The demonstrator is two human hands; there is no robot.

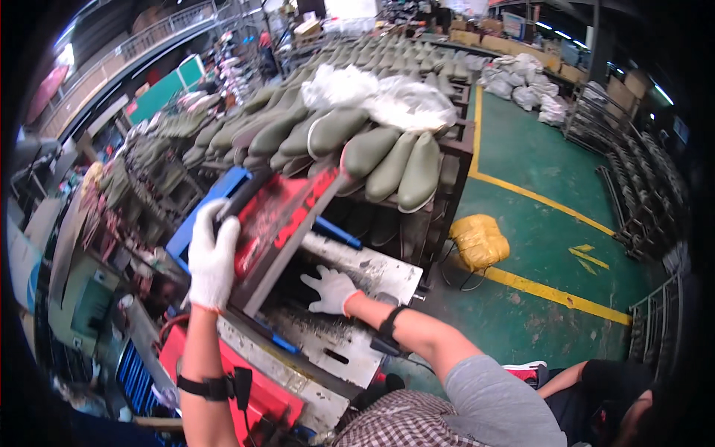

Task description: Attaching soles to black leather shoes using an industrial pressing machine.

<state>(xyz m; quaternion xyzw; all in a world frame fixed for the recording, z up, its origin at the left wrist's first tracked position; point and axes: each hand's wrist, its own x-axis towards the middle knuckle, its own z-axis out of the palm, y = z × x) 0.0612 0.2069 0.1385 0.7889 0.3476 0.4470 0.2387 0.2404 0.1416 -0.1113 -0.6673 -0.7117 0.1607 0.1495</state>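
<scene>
In a white work glove, my left hand [211,257] has its thumb and fingers around the near end of a black bar handle [246,194]. That handle runs along the edge of a raised, tilted red lid [279,216] on a machine, whose underside is a grey metal plate. My right hand [331,290], gloved too, reaches beneath the lid with fingers spread. Nothing shows in it. Under it lies the worn metal bed [346,346] of the machine, with a dark recess by the fingertips. Whether the fingers touch the bed I cannot tell.
Beyond the machine, a rack carries rows of olive-green boots [418,171] with clear plastic sheeting [372,97] on top. A yellow bundle [479,242] sits on the green floor to the right. Wheeled metal racks [640,194] stand farther right. Another person's arm [564,380] shows at lower right.
</scene>
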